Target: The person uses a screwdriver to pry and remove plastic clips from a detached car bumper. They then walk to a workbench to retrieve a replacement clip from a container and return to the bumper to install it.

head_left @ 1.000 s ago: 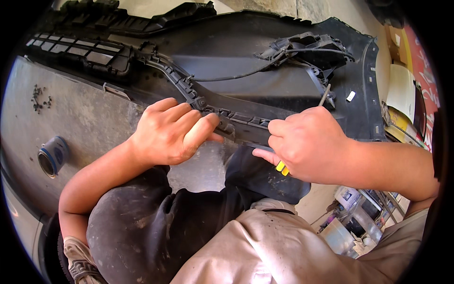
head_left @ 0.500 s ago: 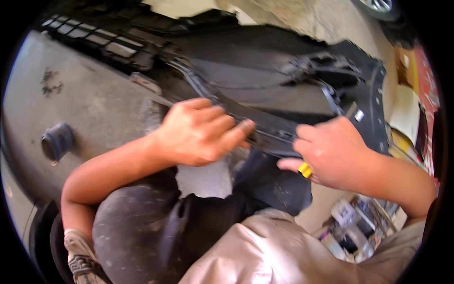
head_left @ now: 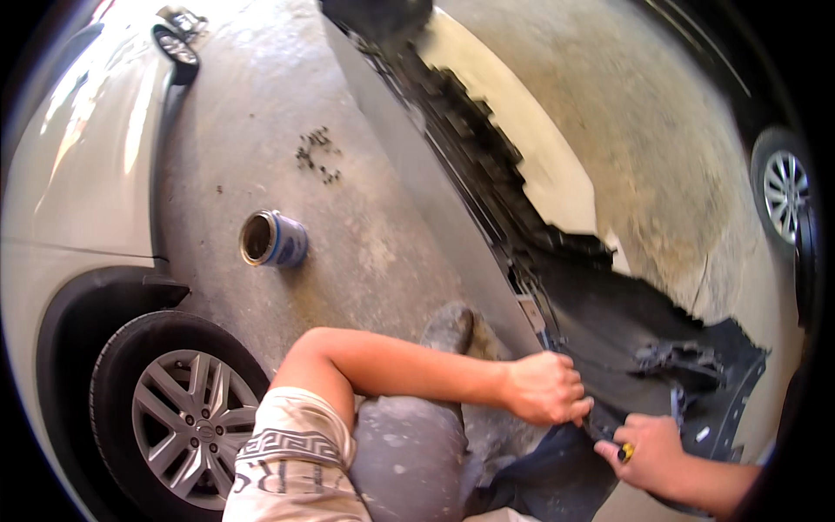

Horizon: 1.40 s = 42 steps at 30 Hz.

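Note:
A large car bumper cover [head_left: 609,317] lies with its black inner side up, running from the far middle to the near right. My left hand [head_left: 544,389] is closed at its near edge, by a dark strip; what the fingers grip is hidden. Just to its right, my right hand [head_left: 651,454] is closed around a tool with a yellow-and-black handle [head_left: 625,452]. The tool's working end cannot be made out. Black wiring and brackets [head_left: 683,361] sit on the bumper beyond my right hand.
An open blue-labelled can [head_left: 289,242] stands on the concrete floor [head_left: 374,235], with several small dark clips [head_left: 318,155] scattered beyond it. A light-coloured car's wheel [head_left: 200,426] is close at left. Another car's wheel [head_left: 783,193] is at far right.
My view has swung left and widened, bringing the car and its wheel into sight. Both hands stay closed at the bumper's near edge, the yellow-handled tool still in the right.

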{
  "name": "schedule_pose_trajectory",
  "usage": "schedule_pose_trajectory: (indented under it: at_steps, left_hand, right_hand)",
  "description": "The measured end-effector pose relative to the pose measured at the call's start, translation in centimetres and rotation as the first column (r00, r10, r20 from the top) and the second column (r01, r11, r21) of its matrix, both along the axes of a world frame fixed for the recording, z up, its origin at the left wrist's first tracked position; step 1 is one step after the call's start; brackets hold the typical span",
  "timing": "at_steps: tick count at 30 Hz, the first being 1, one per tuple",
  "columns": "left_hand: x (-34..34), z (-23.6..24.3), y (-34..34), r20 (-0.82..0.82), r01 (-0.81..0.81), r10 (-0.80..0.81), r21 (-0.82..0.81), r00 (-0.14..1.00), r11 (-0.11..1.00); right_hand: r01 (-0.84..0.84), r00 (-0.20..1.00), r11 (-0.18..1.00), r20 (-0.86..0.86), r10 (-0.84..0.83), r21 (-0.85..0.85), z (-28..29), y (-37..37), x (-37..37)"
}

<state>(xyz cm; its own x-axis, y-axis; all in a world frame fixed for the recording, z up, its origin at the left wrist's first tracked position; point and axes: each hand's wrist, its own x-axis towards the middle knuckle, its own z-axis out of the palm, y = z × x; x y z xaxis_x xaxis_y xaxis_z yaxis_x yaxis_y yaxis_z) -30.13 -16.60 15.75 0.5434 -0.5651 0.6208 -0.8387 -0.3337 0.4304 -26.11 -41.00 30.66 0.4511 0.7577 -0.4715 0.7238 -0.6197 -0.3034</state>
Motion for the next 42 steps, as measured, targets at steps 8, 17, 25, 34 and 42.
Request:
schedule_pose_trajectory:
  at_steps: [8,17,25,34,42]
  left_hand:
    - [-0.5,-0.8,-0.3,0.008,0.083,-0.083,0.062,0.996,0.995]
    - [-0.4,-1.1,-0.9,0.064,0.081,-0.081,0.01,0.995,0.997]
    - [-0.6,-1.0,-0.7,0.003,0.054,-0.054,-0.025,0.999,0.998]
    - [-0.2,-0.8,-0.9,-0.058,0.075,-0.074,0.014,0.996,0.997]
    - [-0.6,-1.3,-0.3,-0.106,0.097,-0.1,-0.038,0.989,0.995]
  right_hand:
    - [-0.131,0.986,0.974,0.123,0.109,0.184,0.5,1.0,-1.0]
    - [-0.137,0.984,0.965,0.138,0.108,0.223,-0.2,0.5,-1.3]
    - [-0.107,0.99,0.974,0.114,0.086,0.198,-0.6,0.2,-1.3]
    - [-0.084,0.989,0.991,0.128,0.071,0.103,0.1,0.1,-1.1]
    - [0.067,0.997,0.992,-0.036,-0.063,0.108,2.1,2.0,1.7]
